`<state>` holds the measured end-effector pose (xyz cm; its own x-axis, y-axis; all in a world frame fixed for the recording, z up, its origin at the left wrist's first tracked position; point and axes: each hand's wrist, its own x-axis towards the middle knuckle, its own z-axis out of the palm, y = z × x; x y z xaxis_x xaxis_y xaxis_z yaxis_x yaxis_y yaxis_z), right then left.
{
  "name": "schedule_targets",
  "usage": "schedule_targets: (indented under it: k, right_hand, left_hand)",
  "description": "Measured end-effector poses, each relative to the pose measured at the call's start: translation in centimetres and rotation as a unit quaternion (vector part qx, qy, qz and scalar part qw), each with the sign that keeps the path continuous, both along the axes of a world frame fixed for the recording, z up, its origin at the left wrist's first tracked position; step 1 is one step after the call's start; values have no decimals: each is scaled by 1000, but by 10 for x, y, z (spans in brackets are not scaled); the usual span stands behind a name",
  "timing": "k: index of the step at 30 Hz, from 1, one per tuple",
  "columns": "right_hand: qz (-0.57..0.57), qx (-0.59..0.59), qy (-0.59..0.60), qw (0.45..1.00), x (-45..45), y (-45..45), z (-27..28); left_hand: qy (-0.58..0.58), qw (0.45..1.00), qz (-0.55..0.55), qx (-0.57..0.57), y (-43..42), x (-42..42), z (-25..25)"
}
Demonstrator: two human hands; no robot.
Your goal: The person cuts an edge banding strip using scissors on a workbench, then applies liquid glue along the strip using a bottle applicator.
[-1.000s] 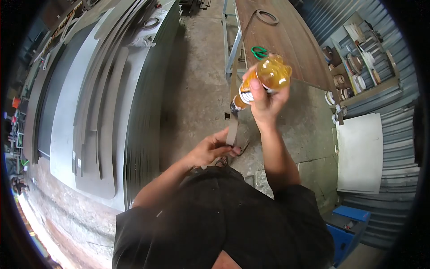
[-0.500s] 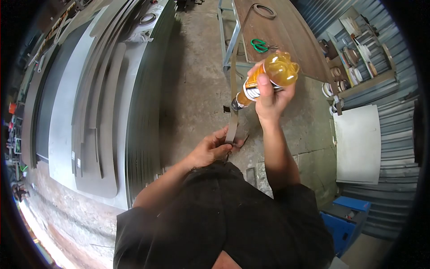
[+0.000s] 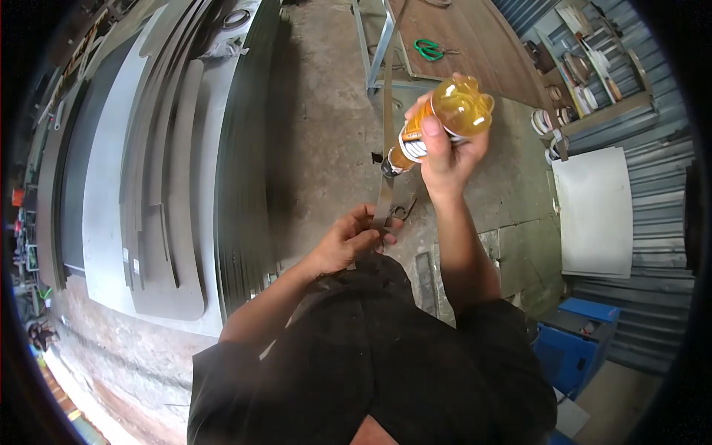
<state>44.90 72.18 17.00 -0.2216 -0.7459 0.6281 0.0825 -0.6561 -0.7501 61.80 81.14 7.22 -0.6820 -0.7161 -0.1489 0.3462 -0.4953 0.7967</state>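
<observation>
My right hand (image 3: 447, 162) is wrapped round a plastic bottle (image 3: 463, 107) of yellow liquid, tipped with its base up and its dark top pointing down to the left. That top meets, or lies just over, a long thin brownish-grey strip (image 3: 388, 122); contact is hard to tell. In front of my belly, my left hand (image 3: 347, 241) holds the near end of the strip between thumb and fingers. Beyond my hands, the strip runs up beside the table. Near my left fingertips shows a thin dark curled piece (image 3: 404, 211), whose kind I cannot make out.
On the brown table (image 3: 475, 30) lie green-handled scissors (image 3: 430, 50). Stacked sheets (image 3: 178, 185) line the left side. At right are a shelf (image 3: 604, 119) with rolls, a white panel (image 3: 595, 211) against the corrugated wall, and a blue machine (image 3: 567, 356).
My view has shifted slightly, with the table and scissors now higher in it. Both hands keep their grips; the bottle and strip stay in nearly the same place before me.
</observation>
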Motion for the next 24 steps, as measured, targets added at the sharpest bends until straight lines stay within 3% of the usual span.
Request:
schedule_targets:
  k: [4, 8, 10, 12, 16, 18, 22, 23, 24]
  right_hand:
    - [54, -24, -70, 996, 13, 47, 11]
    - [91, -37, -54, 994, 9, 67, 12]
    - [57, -20, -29, 998, -2, 57, 12]
    - [19, -4, -8, 1000, -17, 36, 11]
    - [100, -5, -83, 992, -23, 74, 26]
    - [99, -26, -17, 995, -24, 101, 23]
    - [96, 14, -82, 992, -34, 101, 17]
    - [36, -30, -30, 998, -41, 85, 11]
    - [44, -29, -34, 998, -48, 85, 6]
  left_hand:
    - [-2, 999, 20, -41, 10, 1, -9]
    - [-8, 999, 29, -11, 30, -3, -6]
    - [3, 999, 32, 17, 44, -6, -5]
    - [-18, 998, 41, -37, 58, -12, -5]
    - [-79, 994, 53, -60, 68, -27, 13]
    - [-76, 994, 57, -51, 73, -33, 21]
    - [-54, 993, 96, -31, 93, -44, 18]
    - [-50, 993, 100, -24, 99, -47, 18]
    - [-45, 993, 104, -22, 103, -48, 19]
